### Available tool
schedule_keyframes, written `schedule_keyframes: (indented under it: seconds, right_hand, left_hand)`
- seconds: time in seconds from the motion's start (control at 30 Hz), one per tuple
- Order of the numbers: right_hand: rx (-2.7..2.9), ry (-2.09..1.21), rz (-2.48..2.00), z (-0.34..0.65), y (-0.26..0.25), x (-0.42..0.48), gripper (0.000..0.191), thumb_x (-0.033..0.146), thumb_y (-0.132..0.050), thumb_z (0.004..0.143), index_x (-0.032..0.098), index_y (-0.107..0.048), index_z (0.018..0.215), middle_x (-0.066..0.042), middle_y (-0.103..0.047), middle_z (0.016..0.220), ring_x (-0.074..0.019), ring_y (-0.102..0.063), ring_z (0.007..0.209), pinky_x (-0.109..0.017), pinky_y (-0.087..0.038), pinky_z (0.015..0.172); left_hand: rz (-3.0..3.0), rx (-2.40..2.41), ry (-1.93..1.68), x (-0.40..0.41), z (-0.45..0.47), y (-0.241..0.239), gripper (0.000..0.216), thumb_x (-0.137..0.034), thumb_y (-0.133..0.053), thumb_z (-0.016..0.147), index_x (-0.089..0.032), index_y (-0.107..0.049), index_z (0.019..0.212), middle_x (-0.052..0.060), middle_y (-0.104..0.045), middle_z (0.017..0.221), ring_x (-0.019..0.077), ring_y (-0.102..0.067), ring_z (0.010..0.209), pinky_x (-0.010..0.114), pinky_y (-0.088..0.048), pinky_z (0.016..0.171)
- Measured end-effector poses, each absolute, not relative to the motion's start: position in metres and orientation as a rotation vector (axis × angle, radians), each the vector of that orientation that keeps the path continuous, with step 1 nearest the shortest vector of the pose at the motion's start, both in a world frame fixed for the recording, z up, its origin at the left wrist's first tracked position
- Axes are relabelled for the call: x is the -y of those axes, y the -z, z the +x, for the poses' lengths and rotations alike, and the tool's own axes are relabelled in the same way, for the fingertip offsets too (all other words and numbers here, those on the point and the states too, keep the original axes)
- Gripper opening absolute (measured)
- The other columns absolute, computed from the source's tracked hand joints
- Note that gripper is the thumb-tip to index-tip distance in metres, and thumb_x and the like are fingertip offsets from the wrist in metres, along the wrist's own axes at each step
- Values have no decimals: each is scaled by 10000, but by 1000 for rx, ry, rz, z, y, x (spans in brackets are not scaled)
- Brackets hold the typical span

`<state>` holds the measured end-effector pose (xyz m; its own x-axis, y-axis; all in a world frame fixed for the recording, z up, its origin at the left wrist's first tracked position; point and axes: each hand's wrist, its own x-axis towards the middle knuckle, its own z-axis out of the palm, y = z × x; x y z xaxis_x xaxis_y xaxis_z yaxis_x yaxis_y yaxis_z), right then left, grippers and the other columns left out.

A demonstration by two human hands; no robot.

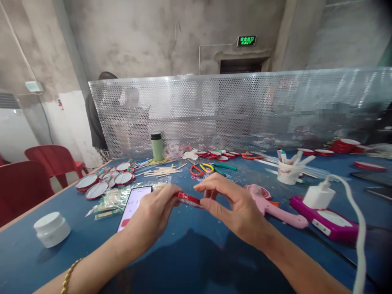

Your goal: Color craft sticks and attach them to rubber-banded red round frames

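A small red-rimmed disc (pixel 189 199) is held nearly edge-on above the table. My left hand (pixel 157 204) is closed on its left end, fingers curled around the rim. At the right end, the thumb of my right hand (pixel 234 202) touches or almost touches the rim. Its index finger is raised and bent, apart from the thumb, and nothing shows gripped between them. Behind my left wrist lies a phone (pixel 143 191) with a lit screen, partly covered by that hand. A pink handled tool (pixel 284 214) lies beyond my right forearm.
Several red-rimmed discs (pixel 97 190) lie at left beside wooden sticks (pixel 163 170). A white jar (pixel 52 230) stands front left. Pliers (pixel 208 168), a green bottle (pixel 157 147) and a cup of pens (pixel 289 173) stand farther back. A purple box (pixel 339 228) with a white cable is at right.
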<state>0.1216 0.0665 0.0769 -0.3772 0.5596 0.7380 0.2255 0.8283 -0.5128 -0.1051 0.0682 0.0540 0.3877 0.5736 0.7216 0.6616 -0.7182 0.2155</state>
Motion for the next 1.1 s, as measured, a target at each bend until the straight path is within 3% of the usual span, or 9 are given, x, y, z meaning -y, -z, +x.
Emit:
schedule_keyframes:
  seconds: [0.17,0.33,0.73,0.93,1.1]
  right_hand:
    - [2078,-394,-448,120,-76,-62,260,211,-749,873,218,-647,1112,-33,-659,1002,-170,-606,911,-334,-513,866]
    - [2138,-324,-373,118,-71,-62,197,198,-749,875,202,-649,1045,-43,-651,1015,-179,-600,973,-340,-500,916]
    - [2190,-284,-365,116,-71,-58,115,181,-683,924,209,-639,1027,-43,-616,970,-165,-592,906,-320,-529,842]
    - [2180,-284,-368,116,-69,-60,58,218,-676,935,211,-634,975,-28,-625,922,-166,-585,891,-317,-529,824]
    - [2154,-355,-351,115,-68,-60,129,171,-699,913,207,-619,1008,-24,-615,948,-149,-591,877,-294,-530,811]
  left_hand:
    - [-2429,806,1111,-74,-118,-44,300,-78,-414,994,-172,-539,1250,114,-700,1182,188,-677,1093,292,-560,909]
    - [-2403,672,957,-70,-124,-45,371,-67,-389,1001,-119,-482,1356,176,-620,1329,216,-594,1254,321,-545,989]
    - [-2289,553,867,-67,-123,-54,324,-114,-330,1025,-41,-535,1266,227,-652,1254,263,-649,1176,326,-600,894]
    - [-2286,554,868,-66,-121,-58,313,-131,-322,1030,-57,-561,1219,216,-684,1200,255,-682,1133,312,-614,863]
    - [-2278,549,854,-65,-120,-59,317,-132,-308,1035,-57,-555,1218,209,-696,1179,250,-694,1111,305,-614,864]
